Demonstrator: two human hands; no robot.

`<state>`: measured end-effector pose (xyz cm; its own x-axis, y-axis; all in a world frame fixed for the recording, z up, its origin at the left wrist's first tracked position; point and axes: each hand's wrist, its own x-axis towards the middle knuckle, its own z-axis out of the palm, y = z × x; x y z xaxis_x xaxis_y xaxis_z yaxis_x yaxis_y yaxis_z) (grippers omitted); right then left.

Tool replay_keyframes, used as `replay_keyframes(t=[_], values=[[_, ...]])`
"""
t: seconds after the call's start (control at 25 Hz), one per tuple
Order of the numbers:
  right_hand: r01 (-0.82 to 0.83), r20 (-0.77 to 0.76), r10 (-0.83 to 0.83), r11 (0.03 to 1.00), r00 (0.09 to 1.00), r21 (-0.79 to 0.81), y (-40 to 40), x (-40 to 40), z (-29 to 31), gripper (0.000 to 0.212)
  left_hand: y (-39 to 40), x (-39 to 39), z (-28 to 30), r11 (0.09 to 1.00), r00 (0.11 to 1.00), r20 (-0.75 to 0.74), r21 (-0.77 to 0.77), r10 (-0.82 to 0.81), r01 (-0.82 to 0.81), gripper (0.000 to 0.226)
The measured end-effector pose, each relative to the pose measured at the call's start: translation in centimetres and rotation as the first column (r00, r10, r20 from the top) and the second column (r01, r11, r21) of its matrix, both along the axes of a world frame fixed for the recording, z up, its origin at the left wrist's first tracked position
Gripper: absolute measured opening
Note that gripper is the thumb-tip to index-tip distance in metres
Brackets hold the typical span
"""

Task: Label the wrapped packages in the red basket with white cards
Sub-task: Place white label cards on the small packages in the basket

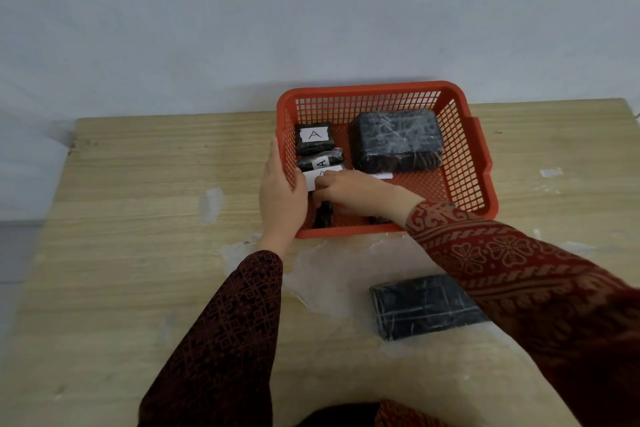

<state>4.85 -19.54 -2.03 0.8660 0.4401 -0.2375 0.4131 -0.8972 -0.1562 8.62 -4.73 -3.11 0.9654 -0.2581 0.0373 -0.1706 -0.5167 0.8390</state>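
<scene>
While both hands (304, 194) pinch one white card (323, 177), four packages (398, 140) fill the red basket (464, 163).

The red basket (464, 149) holds a large black wrapped package (398, 140) at right; two small packages (313, 146) at left carry white cards (318, 134) marked A

wooden table (138, 184), pale wall (242, 10)

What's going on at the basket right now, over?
Left hand grips red basket wall. Right hand inside, on white card. Two packages carry A cards; big package bare.
</scene>
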Motion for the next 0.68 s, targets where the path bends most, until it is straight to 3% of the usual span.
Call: replay_keyframes(t=[0.12, 0.32, 0.48, 0.56, 0.68], values=[[0.019, -0.01, -0.018, 0.999, 1.0, 0.039, -0.9, 0.1, -0.3, 0.026, 0.0, 0.1, -0.1, 1.0, 1.0, 0.008, -0.002, 0.003, -0.003, 0.065], [-0.042, 0.042, 0.043, 0.999, 0.998, -0.028, -0.5, -0.1, -1.3, 0.04, 0.0, 0.0, 0.0, 1.0, 1.0, 0.01, -0.004, -0.002, 0.002, 0.064], [0.105, -0.053, -0.098, 0.981, 0.994, 0.165, -1.2, -0.1, -1.4, 0.031, 0.2, 0.1, 0.1, 0.996, 1.0, -0.012, -0.09, 0.015, -0.016, 0.051], [0.322, -0.205, -0.264, 0.885, 0.942, 0.338, -2.6, -0.7, -1.3, 0.031, 0.2, 0.3, 0.0, 0.992, 0.999, -0.028, -0.123, 0.025, -0.029, 0.049], [0.566, -0.355, -0.442, 0.664, 0.824, 0.489, -3.9, -1.7, -1.0, 0.025, 0.2, 0.4, -0.1, 0.991, 0.999, -0.044, -0.128, 0.023, -0.029, 0.048]])
